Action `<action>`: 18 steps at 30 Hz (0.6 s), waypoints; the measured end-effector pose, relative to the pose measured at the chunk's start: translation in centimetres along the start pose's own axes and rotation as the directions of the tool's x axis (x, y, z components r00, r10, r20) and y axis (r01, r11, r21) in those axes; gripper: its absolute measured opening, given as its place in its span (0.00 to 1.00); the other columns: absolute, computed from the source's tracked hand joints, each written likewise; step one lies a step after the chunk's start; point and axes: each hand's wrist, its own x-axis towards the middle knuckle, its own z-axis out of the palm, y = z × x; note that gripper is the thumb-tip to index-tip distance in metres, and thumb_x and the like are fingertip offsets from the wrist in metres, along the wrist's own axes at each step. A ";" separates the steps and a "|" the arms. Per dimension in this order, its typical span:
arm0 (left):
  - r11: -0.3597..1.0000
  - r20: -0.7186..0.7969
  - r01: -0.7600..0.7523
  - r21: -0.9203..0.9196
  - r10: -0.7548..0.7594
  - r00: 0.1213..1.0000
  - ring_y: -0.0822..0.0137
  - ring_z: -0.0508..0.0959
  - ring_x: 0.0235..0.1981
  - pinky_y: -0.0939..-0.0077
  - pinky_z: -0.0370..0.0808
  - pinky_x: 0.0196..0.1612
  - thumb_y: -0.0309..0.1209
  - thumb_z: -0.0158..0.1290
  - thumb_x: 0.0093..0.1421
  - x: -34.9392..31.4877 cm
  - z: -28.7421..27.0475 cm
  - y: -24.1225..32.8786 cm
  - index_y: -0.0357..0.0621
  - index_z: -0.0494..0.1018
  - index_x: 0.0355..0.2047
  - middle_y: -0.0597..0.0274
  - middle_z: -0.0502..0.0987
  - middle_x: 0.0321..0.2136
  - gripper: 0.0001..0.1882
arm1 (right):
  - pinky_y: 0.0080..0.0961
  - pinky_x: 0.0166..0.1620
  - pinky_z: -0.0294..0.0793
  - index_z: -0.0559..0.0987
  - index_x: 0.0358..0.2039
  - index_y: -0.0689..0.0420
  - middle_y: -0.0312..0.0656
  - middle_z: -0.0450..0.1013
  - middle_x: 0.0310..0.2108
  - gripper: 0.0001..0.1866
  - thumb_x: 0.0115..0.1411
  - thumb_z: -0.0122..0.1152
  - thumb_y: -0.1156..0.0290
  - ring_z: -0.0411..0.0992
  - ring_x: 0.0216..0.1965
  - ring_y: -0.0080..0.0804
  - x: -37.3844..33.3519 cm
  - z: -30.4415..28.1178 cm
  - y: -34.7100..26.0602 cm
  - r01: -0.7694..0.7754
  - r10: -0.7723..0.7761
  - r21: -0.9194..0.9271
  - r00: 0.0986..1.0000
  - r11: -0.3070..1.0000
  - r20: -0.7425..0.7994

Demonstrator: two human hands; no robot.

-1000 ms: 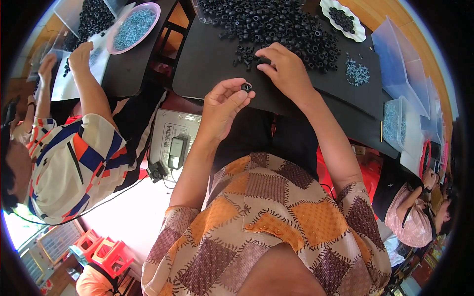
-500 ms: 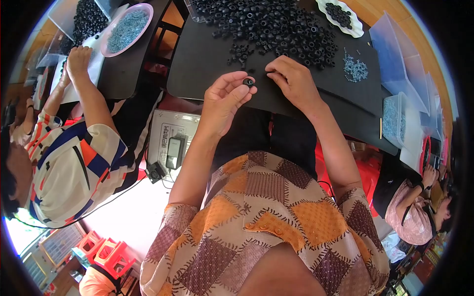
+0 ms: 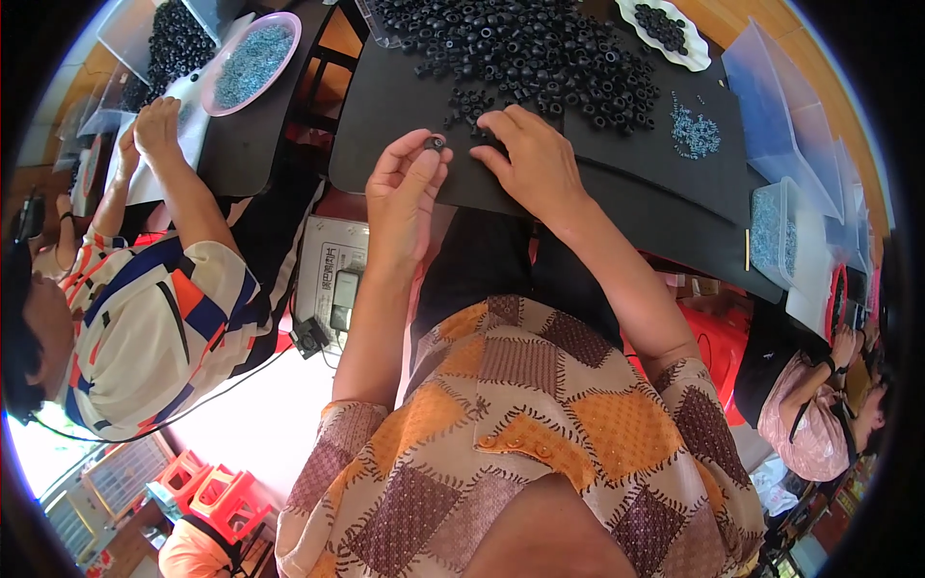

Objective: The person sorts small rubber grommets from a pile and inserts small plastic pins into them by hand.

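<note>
My left hand (image 3: pixel 405 183) pinches a small round black plastic part (image 3: pixel 435 144) between thumb and fingertips, above the near edge of the dark table. A ring-shaped opening shows on the part's face. To its right, my right hand (image 3: pixel 530 159) reaches over the table with thumb and forefinger apart. Its fingertips are beside a few loose black parts (image 3: pixel 469 103) at the near end of a large heap of black plastic parts (image 3: pixel 540 58). Whether those fingers touch one of the loose parts is hard to see.
A small pile of clear bluish pieces (image 3: pixel 696 133) lies right of the heap. Behind it stands a white scalloped dish (image 3: pixel 696 60) of black parts. Clear plastic bins (image 3: pixel 780 116) line the right side. One co-worker (image 3: pixel 154 328) sits left beside a pink-rimmed bowl (image 3: pixel 289 48); another (image 3: pixel 805 424) sits right.
My left hand has moved left and slightly away from the right hand, still pinching the black part. My right hand has moved left toward the loose black parts, its thumb and forefinger now spread.
</note>
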 end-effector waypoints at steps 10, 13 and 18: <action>0.984 0.186 0.177 0.010 -0.176 0.967 0.67 0.82 0.45 0.77 0.79 0.49 0.20 0.58 0.63 -0.5 1.2 -0.5 0.40 0.76 0.50 0.58 0.81 0.44 0.14 | 0.24 0.39 0.78 0.80 0.36 0.59 0.39 0.78 0.35 0.05 0.59 0.63 0.79 0.80 0.35 0.30 -1.8 -5.3 1.3 -0.418 0.314 0.308 0.888 0.854 0.336; 0.979 0.248 0.201 0.013 -0.198 0.948 0.67 0.82 0.44 0.79 0.80 0.48 0.20 0.57 0.64 -0.5 1.8 -1.3 0.38 0.75 0.50 0.55 0.80 0.46 0.14 | 0.18 0.41 0.77 0.80 0.37 0.62 0.37 0.79 0.38 0.04 0.62 0.60 0.82 0.80 0.39 0.23 -2.4 -6.4 0.8 -0.505 0.306 0.681 0.863 0.531 0.401; 0.976 0.301 0.212 0.051 -0.218 0.928 0.67 0.82 0.44 0.78 0.80 0.49 0.20 0.58 0.64 -0.7 2.5 -1.3 0.38 0.75 0.51 0.56 0.81 0.44 0.15 | 0.19 0.44 0.78 0.80 0.42 0.65 0.39 0.78 0.40 0.07 0.63 0.60 0.83 0.80 0.41 0.25 -2.2 -7.2 0.1 -0.372 0.209 0.838 0.927 0.400 0.311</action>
